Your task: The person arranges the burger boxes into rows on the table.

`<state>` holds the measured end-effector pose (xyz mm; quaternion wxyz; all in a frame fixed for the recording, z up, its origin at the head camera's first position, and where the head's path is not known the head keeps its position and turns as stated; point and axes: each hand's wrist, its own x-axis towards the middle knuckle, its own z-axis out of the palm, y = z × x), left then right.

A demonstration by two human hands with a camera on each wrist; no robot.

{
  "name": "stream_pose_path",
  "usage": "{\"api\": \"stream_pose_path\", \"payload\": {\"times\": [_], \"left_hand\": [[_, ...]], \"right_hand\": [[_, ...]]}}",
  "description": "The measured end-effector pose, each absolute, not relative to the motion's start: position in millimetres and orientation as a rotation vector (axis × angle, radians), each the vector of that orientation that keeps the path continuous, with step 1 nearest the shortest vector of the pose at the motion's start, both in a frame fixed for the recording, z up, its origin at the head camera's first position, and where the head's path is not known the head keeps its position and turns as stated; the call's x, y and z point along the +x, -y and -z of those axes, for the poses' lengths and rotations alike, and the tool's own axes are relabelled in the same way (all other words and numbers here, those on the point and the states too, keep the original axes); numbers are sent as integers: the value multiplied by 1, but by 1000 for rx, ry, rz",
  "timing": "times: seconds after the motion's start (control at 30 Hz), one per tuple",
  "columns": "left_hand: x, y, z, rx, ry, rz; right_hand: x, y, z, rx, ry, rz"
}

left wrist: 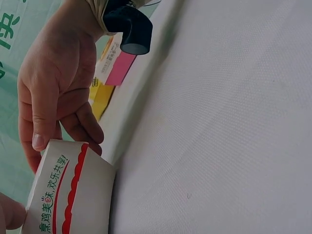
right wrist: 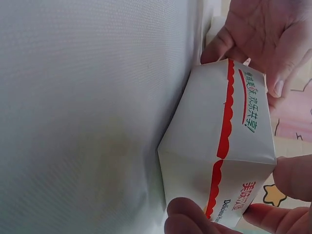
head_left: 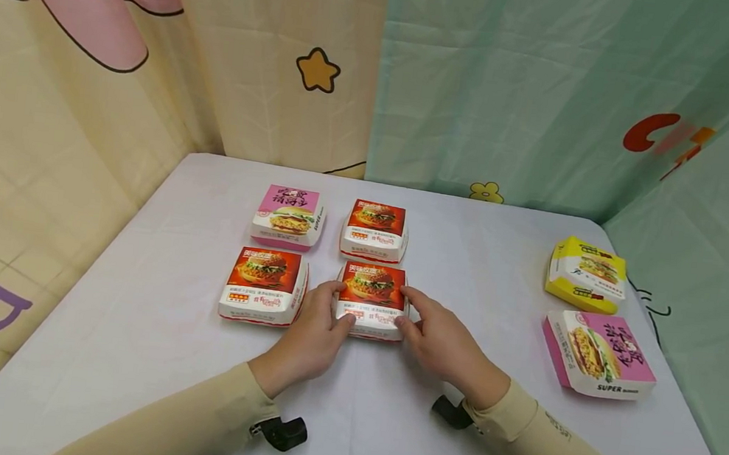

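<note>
Both hands grip a white and red burger box point(head_left: 372, 296) from its two sides in the head view. My left hand point(head_left: 311, 333) has its thumb at the near left corner and its fingers along the left side. Opposite it, my right hand point(head_left: 444, 340) holds the right side, thumb near the front corner. The right wrist view shows the box's white front point(right wrist: 209, 112) with a red scalloped stripe, its base at the white cloth. Directly behind stands a matching burger box point(head_left: 374, 230); another red-topped one point(head_left: 263, 285) sits just left of my left hand.
A pink burger box point(head_left: 288, 216) stands at the back left of the white-covered table point(head_left: 144, 353). Toward the right edge are a yellow burger box point(head_left: 586, 273) and a pink one point(head_left: 601, 354) turned at an angle. Printed curtains point(head_left: 486, 84) enclose the table's back and sides.
</note>
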<state>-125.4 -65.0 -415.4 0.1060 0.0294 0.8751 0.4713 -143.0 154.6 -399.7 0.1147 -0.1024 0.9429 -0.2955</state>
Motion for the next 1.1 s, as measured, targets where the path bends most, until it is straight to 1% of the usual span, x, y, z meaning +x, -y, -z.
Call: {"api": "stream_pose_path", "payload": {"times": [0.27, 1.1], "left_hand": [[-126, 64, 416, 122, -2615, -1356], [-127, 67, 412, 111, -2612, -1296]], "right_hand": [[-141, -154, 400, -367, -2734, 929], [-142, -153, 400, -344, -2728, 884]]}}
